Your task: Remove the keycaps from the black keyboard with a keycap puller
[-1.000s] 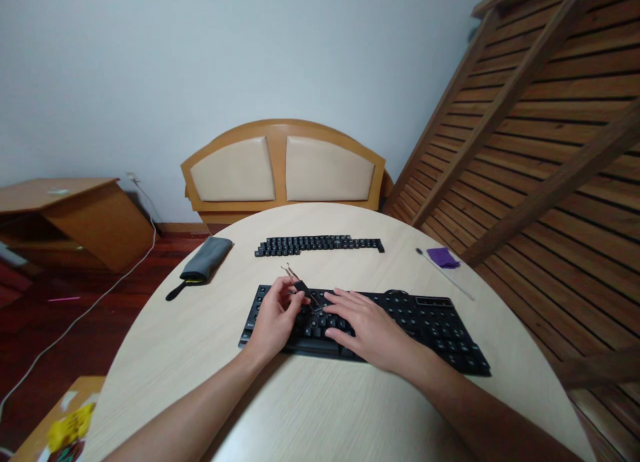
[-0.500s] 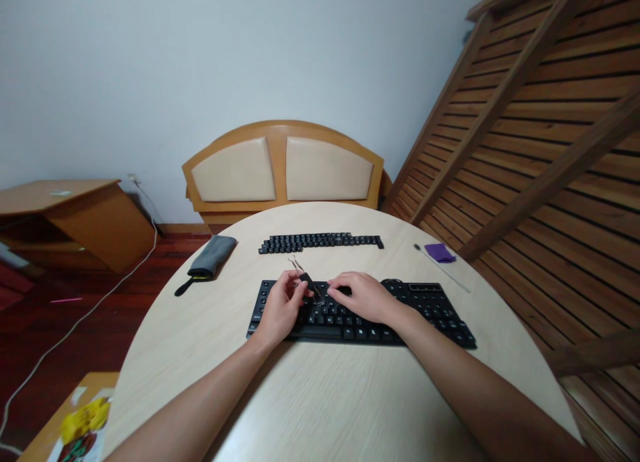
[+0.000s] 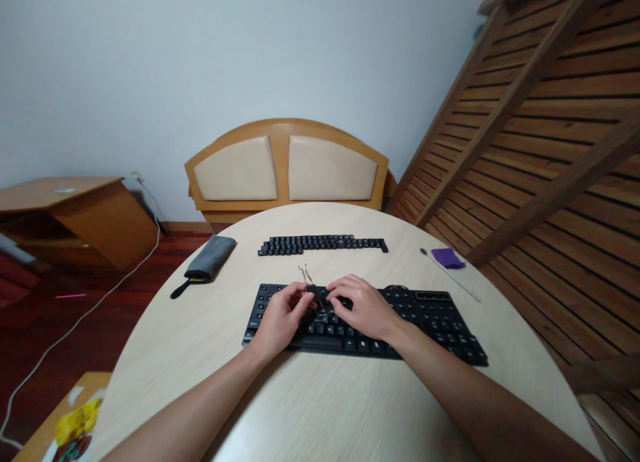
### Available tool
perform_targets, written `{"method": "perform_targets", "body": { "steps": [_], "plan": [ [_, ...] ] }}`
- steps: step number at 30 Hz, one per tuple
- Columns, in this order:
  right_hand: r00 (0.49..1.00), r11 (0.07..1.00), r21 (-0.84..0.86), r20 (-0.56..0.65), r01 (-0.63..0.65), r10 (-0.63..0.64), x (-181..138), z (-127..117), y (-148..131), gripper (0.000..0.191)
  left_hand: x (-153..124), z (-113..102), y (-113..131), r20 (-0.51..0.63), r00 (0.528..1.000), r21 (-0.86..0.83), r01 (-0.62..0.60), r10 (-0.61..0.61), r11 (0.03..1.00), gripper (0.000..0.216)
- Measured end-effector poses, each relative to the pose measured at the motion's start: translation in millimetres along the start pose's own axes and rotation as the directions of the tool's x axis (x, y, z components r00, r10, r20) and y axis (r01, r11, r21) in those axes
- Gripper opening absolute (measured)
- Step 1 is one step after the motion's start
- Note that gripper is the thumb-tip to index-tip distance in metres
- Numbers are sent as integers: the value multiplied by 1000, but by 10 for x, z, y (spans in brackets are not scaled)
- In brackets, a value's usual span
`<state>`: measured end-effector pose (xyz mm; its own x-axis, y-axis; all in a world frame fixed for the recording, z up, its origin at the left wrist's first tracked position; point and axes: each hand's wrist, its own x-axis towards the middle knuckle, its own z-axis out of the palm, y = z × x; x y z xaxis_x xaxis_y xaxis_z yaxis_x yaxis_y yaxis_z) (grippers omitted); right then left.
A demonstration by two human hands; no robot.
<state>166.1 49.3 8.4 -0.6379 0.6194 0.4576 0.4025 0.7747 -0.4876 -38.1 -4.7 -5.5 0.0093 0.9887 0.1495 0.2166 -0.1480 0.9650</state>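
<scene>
A black keyboard [image 3: 425, 319] lies on the round pale wooden table [image 3: 320, 409] in front of me. My left hand [image 3: 280, 319] is closed on a small wire keycap puller [image 3: 311, 285], whose two thin prongs stick up above the keys. My right hand [image 3: 363, 305] rests on the keyboard just right of the puller, fingers curled and pinching at a key beside it. What those fingers hold is hidden. Further back lies a row of loose black keycaps [image 3: 320, 243].
A folded grey cloth [image 3: 207, 262] with a black strap lies at the table's left. A purple cloth [image 3: 447, 257] and a thin stick [image 3: 450, 275] lie at the right. Behind the table stands a padded wooden headboard [image 3: 285, 169]; slatted wooden frames [image 3: 540, 129] lean at the right.
My right hand went from lying flat on the keys to curling in beside the puller. The puller in my left hand now stands more upright. The view shifted slightly.
</scene>
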Motion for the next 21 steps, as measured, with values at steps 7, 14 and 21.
{"method": "perform_targets", "body": {
  "steps": [7,14,21],
  "plan": [
    [988,991,65,96,119,-125,-15,-12,-47,16,-89,30,125,68,991,197,-126,114,972,16],
    [988,993,75,115,94,-102,-45,-6,-18,13,-116,51,140,86,988,256,-145,126,956,17],
    [988,994,90,141,55,-67,-39,5,-3,9,-62,50,82,49,999,89,-8,3,996,20]
  ]
}}
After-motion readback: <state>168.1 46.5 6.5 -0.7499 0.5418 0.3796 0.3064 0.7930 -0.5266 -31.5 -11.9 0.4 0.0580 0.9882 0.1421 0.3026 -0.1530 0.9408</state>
